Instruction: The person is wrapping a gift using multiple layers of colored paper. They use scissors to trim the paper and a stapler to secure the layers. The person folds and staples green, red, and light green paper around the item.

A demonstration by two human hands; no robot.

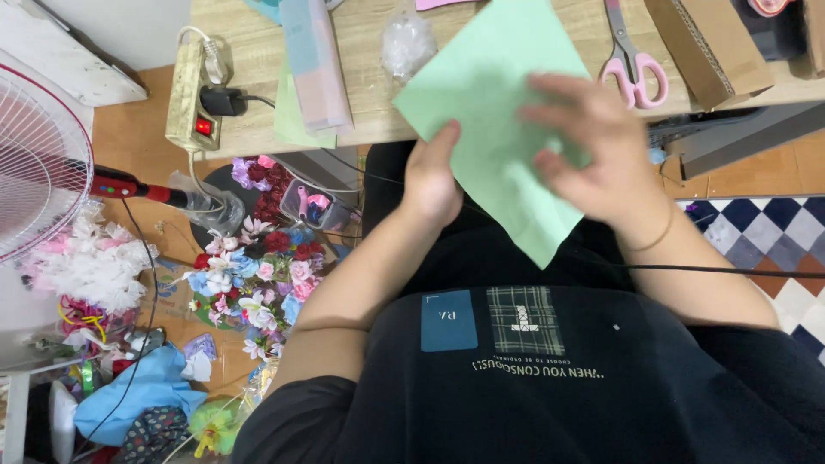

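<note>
Left hand (432,176): grips the lower left edge of a light green sheet of paper (490,103), fingers tucked under it, thumb side up.

Right hand (593,146): lies flat on top of the same sheet, fingers spread and pointing left; blurred, so whether any finger pinches the paper cannot be told. A thin bracelet (653,236) circles the wrist.

Sheet of paper: tilted, its upper part over the wooden table (361,112), its lower corner hanging past the table edge above the person's lap.

Beyond the right hand: pink-handled scissors (632,60) on the table; just right of them a brown cardboard box (709,47), contents not visible.

Beyond the left hand: a crumpled clear plastic bag (406,41); further left, a stack of pastel paper (314,69), then a power strip (191,99) with a red switch.

Below and left of the left hand, on the floor: a small clear plastic tray (314,206) holding pink bits; a heap of artificial flowers (258,275); a fan (39,163) at the far left.
</note>
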